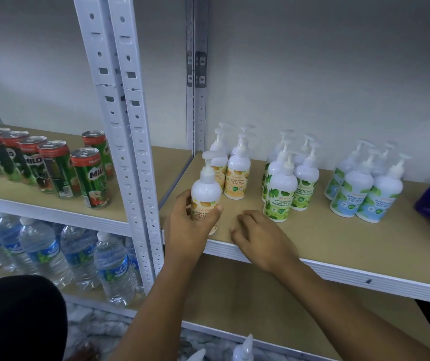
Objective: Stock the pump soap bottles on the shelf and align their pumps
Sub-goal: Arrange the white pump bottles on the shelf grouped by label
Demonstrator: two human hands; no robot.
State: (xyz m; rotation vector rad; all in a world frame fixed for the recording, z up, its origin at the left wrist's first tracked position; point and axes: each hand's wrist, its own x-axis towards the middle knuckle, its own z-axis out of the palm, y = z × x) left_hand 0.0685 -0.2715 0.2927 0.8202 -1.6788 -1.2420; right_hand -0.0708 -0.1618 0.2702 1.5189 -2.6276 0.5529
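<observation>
left hand (190,226) grips a white orange-labelled plastic pump bottle (206,187) at the near left edge of the tan shelf (339,246); right hand (260,239) rests relaxed, holding nothing. green-labelled bottles (284,190) and blue-labelled bottles (365,195) stand stocked to the right; white pump tops (243,347) below suggest more remain.

Left hand (186,227) grips bottle (206,190) — seemingly upright.

Head camera, single wide-angle view: worn on the person's head, looks forward and downward onto the front edge of the shelf (312,241), close range.
</observation>
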